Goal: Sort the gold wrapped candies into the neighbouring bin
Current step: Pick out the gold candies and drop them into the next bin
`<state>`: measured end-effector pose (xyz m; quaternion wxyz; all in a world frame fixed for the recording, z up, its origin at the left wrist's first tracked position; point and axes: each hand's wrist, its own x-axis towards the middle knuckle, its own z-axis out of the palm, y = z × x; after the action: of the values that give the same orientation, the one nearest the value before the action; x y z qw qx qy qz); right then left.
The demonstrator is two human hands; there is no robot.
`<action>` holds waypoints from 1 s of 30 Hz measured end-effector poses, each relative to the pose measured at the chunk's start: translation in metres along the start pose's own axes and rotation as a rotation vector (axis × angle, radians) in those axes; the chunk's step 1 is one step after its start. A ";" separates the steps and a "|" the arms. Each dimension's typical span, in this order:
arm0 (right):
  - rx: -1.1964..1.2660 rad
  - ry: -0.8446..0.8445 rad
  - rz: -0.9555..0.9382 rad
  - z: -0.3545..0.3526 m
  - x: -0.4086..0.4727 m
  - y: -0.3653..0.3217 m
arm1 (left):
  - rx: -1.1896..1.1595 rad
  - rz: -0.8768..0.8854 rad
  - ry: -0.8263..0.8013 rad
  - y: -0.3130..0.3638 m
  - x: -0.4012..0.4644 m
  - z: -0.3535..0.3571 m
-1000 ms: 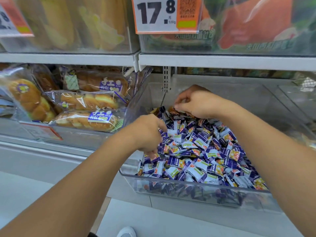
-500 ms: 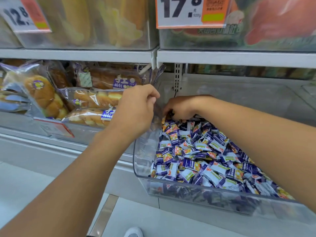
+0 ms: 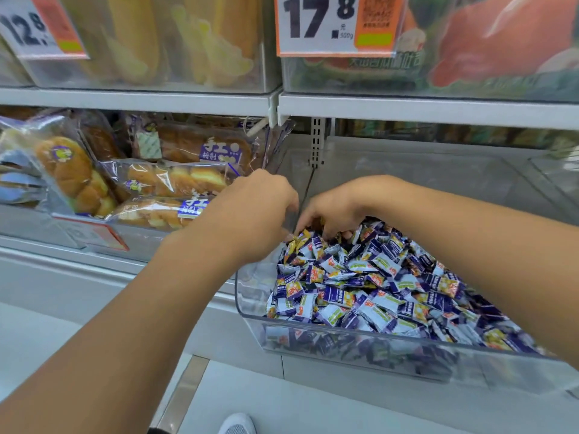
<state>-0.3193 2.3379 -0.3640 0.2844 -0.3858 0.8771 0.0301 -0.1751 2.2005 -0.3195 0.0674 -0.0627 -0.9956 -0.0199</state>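
A clear plastic bin (image 3: pixel 250 311) on the lower shelf holds a heap of purple-and-white wrapped candies (image 3: pixel 360 286). My right hand (image 3: pixel 335 211) digs into the heap at the bin's back left corner, fingers curled down among the wrappers. A bit of gold wrapper (image 3: pixel 315 221) shows between its thumb and fingers. A few yellow-gold wrappers (image 3: pixel 291 245) lie just left of that hand. My left hand (image 3: pixel 250 214) hovers over the bin's left wall with its fingers curled under; its palm is hidden.
The bin to the left holds bagged bread loaves (image 3: pixel 175 180). A further clear bin (image 3: pixel 551 164) stands to the right. The shelf (image 3: pixel 407 109) above carries more bins and a 17.8 price tag (image 3: pixel 332 25). A white shoe (image 3: pixel 238 424) shows on the floor.
My left hand rose from the heap's front left to the bin's left wall. My right hand sank lower into the back left corner. The view shifted left.
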 end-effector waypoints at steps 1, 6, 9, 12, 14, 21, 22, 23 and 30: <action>0.000 0.011 -0.003 0.002 -0.006 0.002 | -0.005 -0.010 0.000 0.000 -0.001 0.000; 0.139 0.127 -0.027 0.009 -0.039 0.005 | -0.152 -0.030 0.083 -0.003 -0.002 0.001; 0.257 0.197 -0.027 0.006 -0.057 0.009 | -0.191 -0.020 0.131 -0.004 0.001 0.007; 0.794 0.373 -0.047 0.005 -0.068 0.014 | -0.236 0.004 0.185 -0.006 0.005 0.015; 1.263 0.336 -0.124 0.008 -0.073 0.009 | -0.284 0.015 0.242 -0.009 0.007 0.018; 0.886 0.377 0.063 0.020 -0.048 -0.012 | -0.317 0.033 0.267 -0.013 0.009 0.021; 0.506 0.447 0.048 0.020 -0.039 -0.016 | -0.322 0.030 0.272 -0.015 0.010 0.022; 0.244 0.458 0.018 0.021 -0.030 -0.022 | -0.329 0.027 0.282 -0.015 0.010 0.022; 0.235 0.205 0.069 0.020 0.004 -0.030 | -0.346 0.012 0.276 -0.017 0.011 0.023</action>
<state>-0.2914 2.3197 -0.3778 0.2355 -0.3207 0.9117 -0.1024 -0.1910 2.1857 -0.3416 0.1915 -0.0758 -0.9582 -0.1986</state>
